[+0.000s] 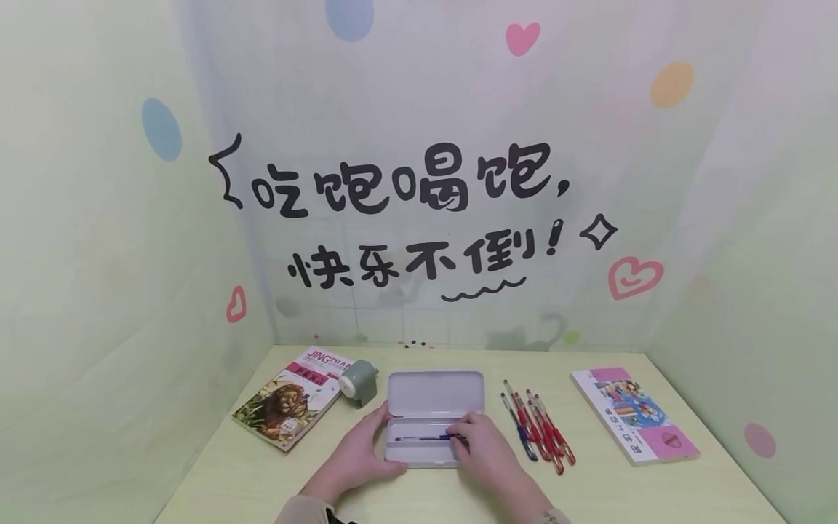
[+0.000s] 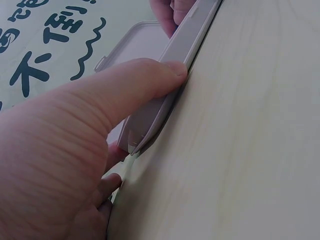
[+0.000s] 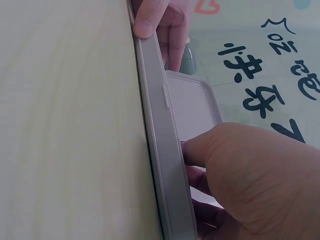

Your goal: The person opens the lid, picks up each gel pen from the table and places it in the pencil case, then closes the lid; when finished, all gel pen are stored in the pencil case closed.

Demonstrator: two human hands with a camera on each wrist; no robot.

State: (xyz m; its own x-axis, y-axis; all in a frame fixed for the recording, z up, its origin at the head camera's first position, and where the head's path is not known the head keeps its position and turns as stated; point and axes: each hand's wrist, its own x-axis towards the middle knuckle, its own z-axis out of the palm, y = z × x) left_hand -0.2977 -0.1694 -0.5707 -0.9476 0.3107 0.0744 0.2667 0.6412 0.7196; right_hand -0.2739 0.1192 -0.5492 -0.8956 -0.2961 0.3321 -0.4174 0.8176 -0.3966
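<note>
A pale lilac pencil case (image 1: 436, 393) lies on the table with its lid raised at the back. My left hand (image 1: 360, 455) grips the case at its left end; in the left wrist view the thumb presses on the front wall (image 2: 150, 117), fingers round the far side. A blue pen (image 1: 422, 439) lies lengthwise inside, and my right hand (image 1: 487, 451) pinches its right end. The right wrist view shows that hand's thumb and fingers reaching over the front wall (image 3: 160, 125); there the pen itself is hidden.
Right of the case lies a loose bunch of red pens (image 1: 546, 437) with a blue pen (image 1: 521, 429). A pink-and-white book (image 1: 635, 415) is farther right. At left are a book with a lion cover (image 1: 281, 407) and a grey-green pencil sharpener (image 1: 360, 382). Fabric walls surround the table.
</note>
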